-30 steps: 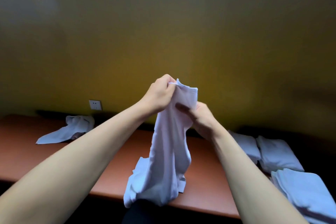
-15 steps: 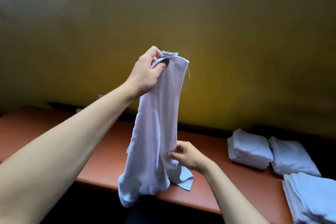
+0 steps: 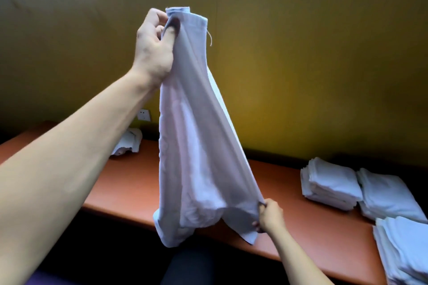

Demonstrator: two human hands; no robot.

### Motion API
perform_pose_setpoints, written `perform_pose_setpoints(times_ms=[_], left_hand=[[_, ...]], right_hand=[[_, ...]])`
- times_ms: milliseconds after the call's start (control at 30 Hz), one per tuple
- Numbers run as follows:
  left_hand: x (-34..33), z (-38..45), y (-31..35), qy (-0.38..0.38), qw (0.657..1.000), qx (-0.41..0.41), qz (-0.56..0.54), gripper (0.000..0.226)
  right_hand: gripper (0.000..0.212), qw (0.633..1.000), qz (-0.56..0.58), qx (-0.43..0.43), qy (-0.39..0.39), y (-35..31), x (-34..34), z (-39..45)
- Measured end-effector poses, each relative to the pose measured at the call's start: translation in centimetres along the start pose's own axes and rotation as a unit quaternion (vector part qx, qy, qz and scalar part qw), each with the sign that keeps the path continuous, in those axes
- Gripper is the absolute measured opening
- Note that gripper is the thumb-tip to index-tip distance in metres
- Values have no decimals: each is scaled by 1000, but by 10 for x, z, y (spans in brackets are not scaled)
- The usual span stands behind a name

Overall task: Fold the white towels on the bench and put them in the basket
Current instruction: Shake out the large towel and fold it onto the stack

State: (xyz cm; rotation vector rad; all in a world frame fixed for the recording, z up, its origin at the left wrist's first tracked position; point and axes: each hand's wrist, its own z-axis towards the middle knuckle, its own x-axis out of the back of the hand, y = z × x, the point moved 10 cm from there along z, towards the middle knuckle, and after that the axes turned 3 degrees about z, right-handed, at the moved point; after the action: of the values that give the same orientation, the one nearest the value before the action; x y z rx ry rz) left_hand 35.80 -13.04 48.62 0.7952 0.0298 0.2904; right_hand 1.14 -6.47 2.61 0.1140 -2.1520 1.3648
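White thin cotton towel (image 3: 196, 146) hangs in the air above the front edge of the reddish-brown wooden bench (image 3: 129, 183), long axis near vertical, leaning slightly from top left to bottom right. Top edge bunched; a loose thread dangles off it. Lower folds sag, their layering hard to make out. Left hand (image 3: 154, 46) pinches the top corner, thumb pressed on the cloth, fingers curled behind. Right hand (image 3: 269, 216) grips the lower right corner, pulling that edge taut. Crumpled white towel (image 3: 129, 143) lies partly hidden behind the left forearm. Three stacks of folded white towels (image 3: 331, 183) sit at right, nearest one cut off by the frame.
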Motion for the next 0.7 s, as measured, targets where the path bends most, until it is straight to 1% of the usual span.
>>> perform_pose_setpoints(times_ms=[33,100,200,233,300,367,400,467,533,600,700], left_hand=[[7,-1,-9,5,1000,6,11,15],[25,-6,-27,30,999,27,31,14],[56,-15,-47,80,994,57,41,16],[64,-18,-52,86,993,61,44,17],[75,-25,-57,84,993,60,57,21],[86,-34,-59,83,991,55,86,24],[94,-38,-60,89,990,55,100,25],[114,-47,-64,116,982,68,130,27],[136,-58,-69,149,971,91,164,29],[156,-69,-73,176,955,112,213,29],[187,-86,-79,215,933,133,256,20]], right_hand=[[19,999,15,-4,37,6,18,5],[18,995,-26,-1,95,14,56,16],[19,987,-103,-23,125,37,100,28],[19,983,-109,-30,143,40,115,26],[19,980,-69,-37,184,43,141,15],[21,975,12,-42,218,46,161,2],[21,967,47,-28,250,43,174,-8],[19,949,45,18,313,27,199,-31],[22,934,19,68,350,6,222,-58],[25,912,30,110,395,-20,243,-94],[22,879,39,181,440,-51,268,-136]])
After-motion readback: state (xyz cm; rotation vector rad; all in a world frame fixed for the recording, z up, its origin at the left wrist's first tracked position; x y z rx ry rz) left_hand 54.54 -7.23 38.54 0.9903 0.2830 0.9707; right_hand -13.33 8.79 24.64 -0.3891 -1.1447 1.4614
